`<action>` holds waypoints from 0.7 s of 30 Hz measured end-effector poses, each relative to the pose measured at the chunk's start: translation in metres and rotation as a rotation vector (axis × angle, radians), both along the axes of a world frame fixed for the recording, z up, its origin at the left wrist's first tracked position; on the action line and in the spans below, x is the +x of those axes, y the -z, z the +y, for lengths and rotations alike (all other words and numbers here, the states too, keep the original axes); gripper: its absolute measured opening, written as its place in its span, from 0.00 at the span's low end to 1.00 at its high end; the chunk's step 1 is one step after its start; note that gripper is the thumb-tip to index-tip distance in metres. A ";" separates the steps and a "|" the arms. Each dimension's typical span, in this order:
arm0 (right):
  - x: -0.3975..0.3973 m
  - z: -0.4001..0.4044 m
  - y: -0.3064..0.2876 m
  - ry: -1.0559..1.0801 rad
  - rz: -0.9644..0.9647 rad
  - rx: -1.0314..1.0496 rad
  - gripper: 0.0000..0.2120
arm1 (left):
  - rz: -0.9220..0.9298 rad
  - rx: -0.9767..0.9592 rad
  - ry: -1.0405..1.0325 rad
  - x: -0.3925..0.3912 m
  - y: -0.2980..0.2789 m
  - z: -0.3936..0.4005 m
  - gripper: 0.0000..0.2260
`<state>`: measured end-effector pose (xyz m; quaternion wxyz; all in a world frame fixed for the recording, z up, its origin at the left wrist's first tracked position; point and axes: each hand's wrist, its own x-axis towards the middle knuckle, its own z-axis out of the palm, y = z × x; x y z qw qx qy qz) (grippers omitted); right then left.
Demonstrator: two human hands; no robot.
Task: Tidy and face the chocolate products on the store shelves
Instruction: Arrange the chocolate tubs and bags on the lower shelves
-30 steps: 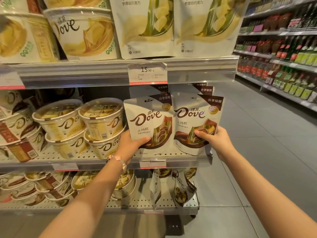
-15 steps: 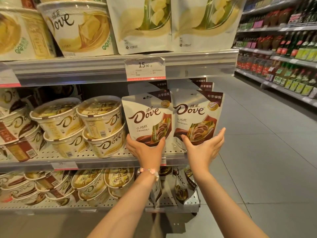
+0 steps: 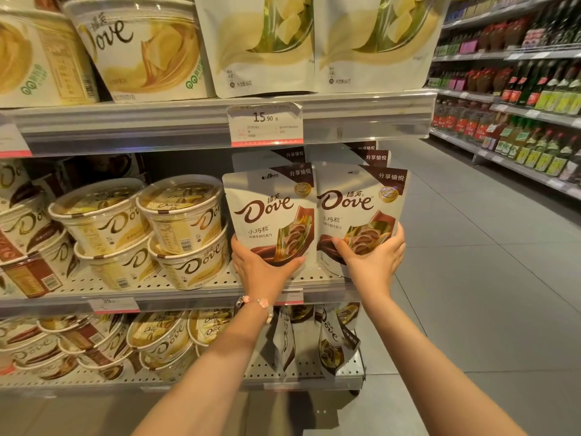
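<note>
Shelves of Dove chocolate fill the head view, and a person's two bare arms reach up from the near edge toward the middle shelf point(image 3: 195, 292). Two white and brown Dove pouches stand upright side by side at the right end of that shelf, their edges touching, both fronts facing out.

The left hand point(image 3: 262, 267) cups the bottom of the left pouch point(image 3: 270, 212), thumb on its right lower corner and fingers curled round its left lower edge, so it is grasping that pouch. A beaded bracelet point(image 3: 257, 305) sits on that wrist. The right hand point(image 3: 374, 261) holds the bottom of the right pouch point(image 3: 360, 209) the same way, thumb pressed on the printed front and fingers wrapped round its right side.

More pouches of the same kind point(image 3: 374, 157) stand just behind these two.

Left of the pouches, stacked Dove tubs point(image 3: 185, 234) sit two high on the same shelf. A price tag point(image 3: 265, 124) reading 15.90 hangs on the rail of the shelf above, where pale yellow pouches point(image 3: 261, 45) and tubs stand. On the lower shelf, further tubs lie to the left and two pouches point(image 3: 334, 339) lean sideways at the right end. Across the aisle on the far right, bottles point(image 3: 534, 99) line other shelves.
</note>
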<state>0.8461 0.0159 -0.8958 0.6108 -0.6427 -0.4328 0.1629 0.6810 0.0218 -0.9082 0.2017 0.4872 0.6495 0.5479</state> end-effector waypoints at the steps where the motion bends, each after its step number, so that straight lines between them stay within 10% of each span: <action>1: 0.003 0.001 0.000 -0.020 -0.006 -0.005 0.54 | 0.005 0.002 0.027 -0.003 0.000 0.001 0.60; 21: 0.048 0.017 -0.009 -0.442 -0.017 -0.094 0.40 | 0.052 -0.013 0.210 -0.041 -0.004 0.009 0.45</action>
